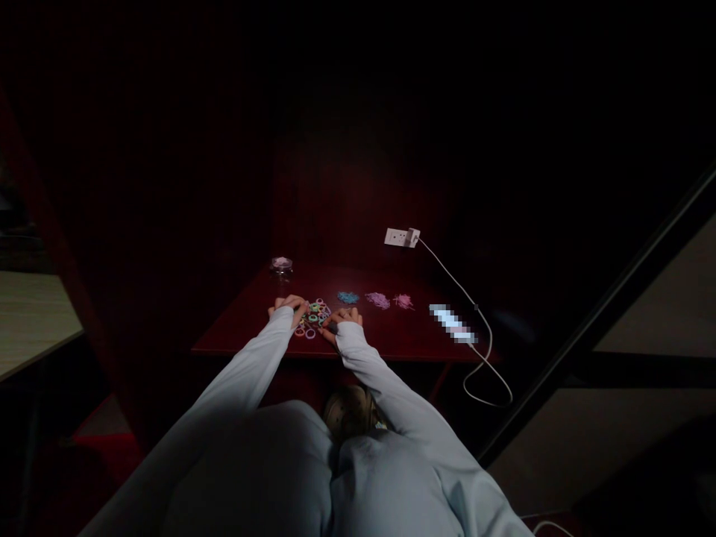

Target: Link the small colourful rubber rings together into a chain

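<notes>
Small coloured rings point(316, 317) that look like hair ties lie in a loose heap on the dark red table point(251, 332). At the left edge of the heap is my left hand point(289, 303), its fingers bent together over the rings. My right hand point(341, 322) is at the heap's right edge, fingers curled and thumb side towards the rings. Whatever either hand pinches is too small and dark to make out. Just beyond my right hand lie a blue pile point(347, 297), a purple pile point(378, 300) and a pink pile point(403, 301) of thin bands or strands.
A clear jar point(280, 267) with something pale pink at its top stands at the back left. To the right lies a blurred-out phone point(453, 324), its white cable point(456, 280) running to a wall socket point(398, 237) and hanging past the table edge.
</notes>
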The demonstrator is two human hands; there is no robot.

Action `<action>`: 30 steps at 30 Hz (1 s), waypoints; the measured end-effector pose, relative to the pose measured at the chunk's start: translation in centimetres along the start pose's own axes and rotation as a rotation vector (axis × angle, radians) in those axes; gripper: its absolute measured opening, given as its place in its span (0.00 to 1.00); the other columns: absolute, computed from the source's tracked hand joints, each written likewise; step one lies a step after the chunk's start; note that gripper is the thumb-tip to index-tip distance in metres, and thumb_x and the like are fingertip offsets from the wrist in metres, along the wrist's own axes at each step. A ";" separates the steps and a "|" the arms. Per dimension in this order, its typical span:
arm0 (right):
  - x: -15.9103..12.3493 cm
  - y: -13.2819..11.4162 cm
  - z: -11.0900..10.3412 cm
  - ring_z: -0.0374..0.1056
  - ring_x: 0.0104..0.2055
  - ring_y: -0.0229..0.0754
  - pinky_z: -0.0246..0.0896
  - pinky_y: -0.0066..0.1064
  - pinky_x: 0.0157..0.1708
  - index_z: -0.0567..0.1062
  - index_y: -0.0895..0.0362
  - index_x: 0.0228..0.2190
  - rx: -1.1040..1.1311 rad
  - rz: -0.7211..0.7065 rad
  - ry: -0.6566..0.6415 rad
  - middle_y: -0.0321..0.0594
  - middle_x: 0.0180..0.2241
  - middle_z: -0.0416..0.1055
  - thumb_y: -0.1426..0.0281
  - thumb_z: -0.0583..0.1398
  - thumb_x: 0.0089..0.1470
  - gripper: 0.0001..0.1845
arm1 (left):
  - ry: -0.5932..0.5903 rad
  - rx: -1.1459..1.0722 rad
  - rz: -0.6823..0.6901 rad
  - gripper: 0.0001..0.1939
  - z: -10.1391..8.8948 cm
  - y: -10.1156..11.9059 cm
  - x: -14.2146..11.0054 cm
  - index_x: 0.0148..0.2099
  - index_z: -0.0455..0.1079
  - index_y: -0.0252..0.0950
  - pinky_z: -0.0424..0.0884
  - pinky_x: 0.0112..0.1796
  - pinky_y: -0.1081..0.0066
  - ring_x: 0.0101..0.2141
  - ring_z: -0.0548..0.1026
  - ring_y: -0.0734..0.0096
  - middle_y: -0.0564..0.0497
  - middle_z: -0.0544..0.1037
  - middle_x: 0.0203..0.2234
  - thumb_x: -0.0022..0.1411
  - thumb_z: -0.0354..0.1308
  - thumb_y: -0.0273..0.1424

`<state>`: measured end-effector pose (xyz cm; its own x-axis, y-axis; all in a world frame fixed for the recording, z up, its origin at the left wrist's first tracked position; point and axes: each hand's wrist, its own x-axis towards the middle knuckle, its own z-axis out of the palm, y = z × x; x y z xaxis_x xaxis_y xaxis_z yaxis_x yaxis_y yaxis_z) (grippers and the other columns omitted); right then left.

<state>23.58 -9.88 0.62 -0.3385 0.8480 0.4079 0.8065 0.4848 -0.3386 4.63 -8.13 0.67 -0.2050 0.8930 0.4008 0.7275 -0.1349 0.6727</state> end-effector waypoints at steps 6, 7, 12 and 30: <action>-0.2 0.0 -0.1 0.60 0.53 0.47 0.50 0.39 0.54 0.84 0.50 0.37 0.050 0.012 0.026 0.38 0.45 0.76 0.64 0.67 0.64 0.05 | 0.004 -0.003 -0.006 0.19 -0.2 0.0 0.0 0.31 0.79 0.42 0.62 0.56 0.53 0.53 0.71 0.54 0.52 0.84 0.49 0.73 0.51 0.33; -0.2 0.0 0.0 0.60 0.53 0.47 0.49 0.39 0.54 0.84 0.50 0.36 0.067 0.022 0.033 0.37 0.45 0.76 0.64 0.67 0.64 0.05 | 0.003 -0.005 -0.011 0.20 -0.2 0.0 0.0 0.31 0.79 0.41 0.62 0.56 0.53 0.53 0.72 0.54 0.51 0.84 0.50 0.73 0.51 0.33; -0.1 0.2 0.0 0.59 0.52 0.47 0.48 0.38 0.53 0.85 0.52 0.35 0.115 0.075 0.032 0.39 0.45 0.76 0.63 0.69 0.62 0.06 | -0.010 -0.005 -0.015 0.18 -0.2 -0.3 0.2 0.32 0.79 0.41 0.62 0.56 0.52 0.53 0.71 0.51 0.50 0.84 0.50 0.73 0.52 0.33; -0.3 -0.2 -0.3 0.58 0.53 0.49 0.49 0.39 0.54 0.86 0.48 0.41 0.069 -0.001 0.002 0.40 0.47 0.76 0.61 0.67 0.63 0.08 | 0.001 -0.031 0.018 0.18 0.5 -0.9 0.4 0.30 0.78 0.41 0.62 0.55 0.53 0.51 0.70 0.52 0.51 0.85 0.47 0.70 0.52 0.36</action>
<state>23.65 -10.30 0.79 -0.3382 0.8470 0.4102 0.7706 0.4994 -0.3958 4.17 -7.41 -0.08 -0.1926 0.8896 0.4140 0.7103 -0.1647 0.6844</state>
